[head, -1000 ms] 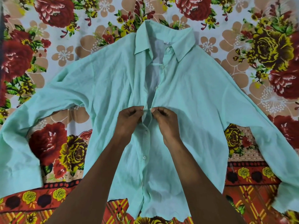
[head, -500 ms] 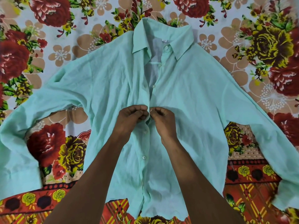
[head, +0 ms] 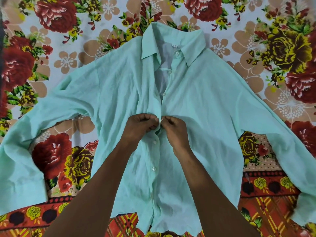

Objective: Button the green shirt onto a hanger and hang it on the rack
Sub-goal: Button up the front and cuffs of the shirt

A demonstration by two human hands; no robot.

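The pale green shirt (head: 205,106) lies flat, front up, sleeves spread to both sides, collar at the far end. Its front is closed below my hands, where two white buttons show, and open above them up to the collar. My left hand (head: 139,127) pinches the left front edge at mid-chest. My right hand (head: 176,130) pinches the right front edge right beside it, fingertips nearly touching. A thin pale bar, perhaps a hanger (head: 164,70), shows inside the open neck. No rack is in view.
The shirt lies on a floral bedsheet (head: 56,17) with red and yellow roses that fills the whole view. A red patterned border (head: 266,187) of the sheet runs along the near edge under the hem.
My hands have drawn together at mid-chest, bringing the two front edges to meet. The gap between the edges there has closed. The view has shifted slightly.
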